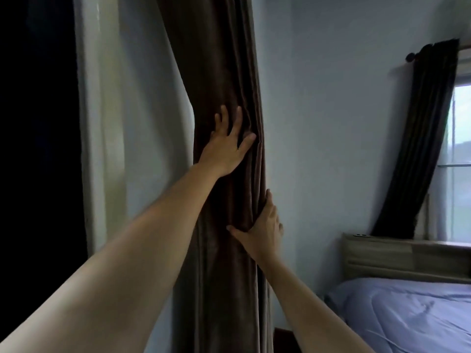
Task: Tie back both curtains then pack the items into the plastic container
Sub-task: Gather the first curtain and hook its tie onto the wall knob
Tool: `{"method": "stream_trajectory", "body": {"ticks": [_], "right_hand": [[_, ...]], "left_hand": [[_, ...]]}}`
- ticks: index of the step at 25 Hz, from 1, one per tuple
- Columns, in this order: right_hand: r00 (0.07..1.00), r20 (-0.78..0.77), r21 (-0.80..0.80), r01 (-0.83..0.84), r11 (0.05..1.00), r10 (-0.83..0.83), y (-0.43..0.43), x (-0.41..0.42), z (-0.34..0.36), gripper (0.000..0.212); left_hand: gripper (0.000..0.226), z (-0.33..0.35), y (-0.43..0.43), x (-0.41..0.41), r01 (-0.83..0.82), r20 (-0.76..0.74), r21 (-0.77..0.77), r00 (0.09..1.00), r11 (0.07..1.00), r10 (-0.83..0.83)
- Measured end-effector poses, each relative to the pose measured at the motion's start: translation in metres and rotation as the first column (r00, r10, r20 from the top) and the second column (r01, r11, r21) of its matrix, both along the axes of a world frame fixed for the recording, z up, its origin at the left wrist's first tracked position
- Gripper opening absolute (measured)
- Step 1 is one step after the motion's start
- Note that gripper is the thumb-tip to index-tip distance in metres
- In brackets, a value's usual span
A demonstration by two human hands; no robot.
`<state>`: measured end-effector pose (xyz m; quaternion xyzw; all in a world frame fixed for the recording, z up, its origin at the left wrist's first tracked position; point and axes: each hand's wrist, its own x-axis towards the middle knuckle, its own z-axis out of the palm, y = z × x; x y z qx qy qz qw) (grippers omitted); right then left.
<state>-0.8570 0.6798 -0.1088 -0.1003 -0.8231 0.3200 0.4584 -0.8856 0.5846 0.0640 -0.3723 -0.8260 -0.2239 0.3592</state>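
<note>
A dark brown curtain (221, 59) hangs gathered into a narrow bundle in front of me, beside a white window frame. My left hand (225, 146) lies flat on the bundle with straight, spread fingers, pressing the folds. Lower down, my right hand (262, 230) holds the bundle's right edge: the thumb lies across the front and the fingers reach round behind the fabric. A second dark curtain (420, 138) hangs at the far right window, pulled aside at a slant. No tie-back and no plastic container are in sight.
A bed with a blue cover (407, 314) and a grey headboard (397, 258) stands at the lower right under the far window (461, 149). The pale wall (331, 123) runs between the two curtains. Dark glass fills the left side.
</note>
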Motion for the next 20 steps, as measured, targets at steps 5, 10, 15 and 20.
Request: {"method": "stream_trajectory", "body": {"ticks": [5,10,15,20], "right_hand": [[0.984,-0.094,0.083,-0.146,0.986,0.153,0.015,-0.008,-0.004,0.108],[0.857,-0.101,0.161,-0.487,0.859,0.505,0.024,0.021,-0.019,0.088],[0.629,-0.162,0.211,-0.731,0.649,0.761,0.022,0.029,-0.026,0.068],[0.295,-0.074,0.244,-0.921,0.304,0.953,0.006,0.05,-0.024,0.098]], "left_hand": [[0.065,-0.008,0.004,0.006,0.035,0.045,0.14,0.998,0.989,-0.042],[0.065,-0.031,-0.001,0.044,0.01,0.075,0.32,0.997,0.947,-0.035],[0.082,-0.041,-0.005,0.082,-0.162,0.119,0.363,0.985,0.918,0.127],[0.085,-0.049,-0.013,0.127,-0.339,0.247,0.392,0.934,0.855,0.258]]}}
